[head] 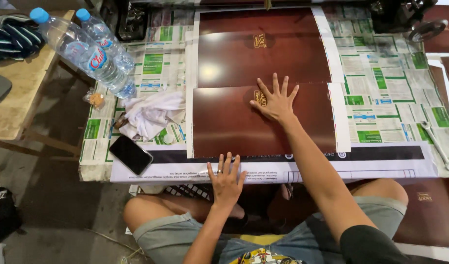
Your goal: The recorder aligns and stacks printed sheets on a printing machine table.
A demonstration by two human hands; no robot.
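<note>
From the head view, your right hand (276, 102) lies flat on a dark brown sheet (234, 124), with the fingers spread wide. It holds nothing in its grip; it only presses down on the sheet's top edge. This sheet lies in the middle of the tabletop (385, 93), which is covered with newspaper. A second brown sheet (234, 54) lies just behind it, touching it.

Your left hand (226, 178) rests on the near edge of the tabletop, on a white strip of paper (332, 171). Its fingers are spread too, and its grip is empty.

On the left you can see a white cloth (151, 115), a black phone (130, 154) and two plastic water bottles (85, 49). A metal wrench (437, 144) lies far to the right.
</note>
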